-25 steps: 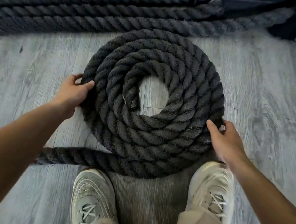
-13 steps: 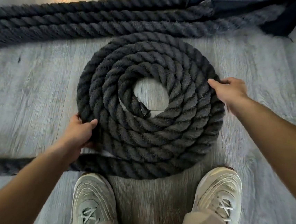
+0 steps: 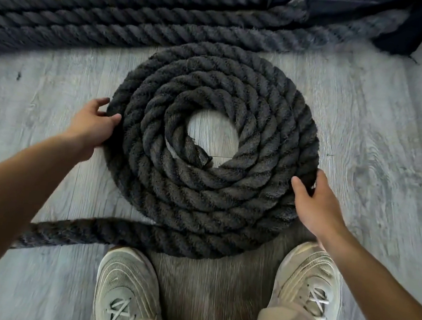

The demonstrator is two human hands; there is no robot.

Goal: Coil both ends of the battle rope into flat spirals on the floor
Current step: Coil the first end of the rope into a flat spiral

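Right hand (image 3: 315, 204) down at the near right rim of the spiral (image 3: 213, 152) now, off the far right edge where it sat half a second ago; left hand (image 3: 92, 124) up on the left rim, no longer low by the tail. Both cupping the outermost turn from outside, fingers curled loosely and thumbs laid on top, not closed around the rope. Spiral flat on the grey floor (image 3: 374, 139) just ahead of the shoes (image 3: 128, 288), several turns wound snug around an open centre, cut end tucked inside. Free tail (image 3: 89, 230) leaving the near edge and trailing off left, further along than before. Looks like a rotate-and-regrip cycle, drawing slack in turn by turn. Long straight runs (image 3: 140, 28) lying beyond, so plenty left to wind, and the second end's coil nowhere in view
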